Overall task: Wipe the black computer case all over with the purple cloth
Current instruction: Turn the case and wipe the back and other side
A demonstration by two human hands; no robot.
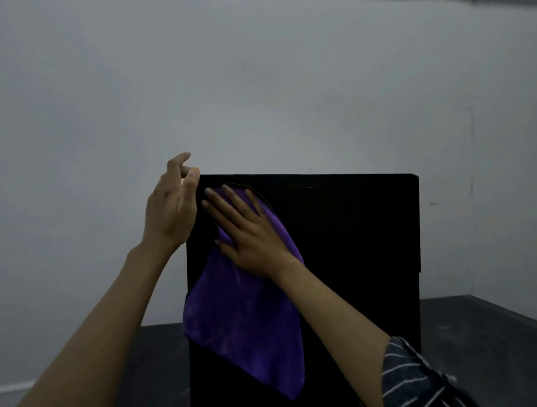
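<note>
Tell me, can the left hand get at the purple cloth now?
Probably yes. The left hand is at the top left edge of the black computer case, just beside the purple cloth. The right hand covers its upper part, but the hanging part is free.

A plain grey-white wall fills the view from 9 o'clock over 12 to 3 o'clock, with a faint vertical seam at 3 o'clock and a dark strip cut off by the picture's edge at 1 o'clock. A dark grey worktop, scuffed with pale marks, shows at 4 and 7 o'clock. A pale strip lies at the wall's foot at 8 o'clock.
</note>
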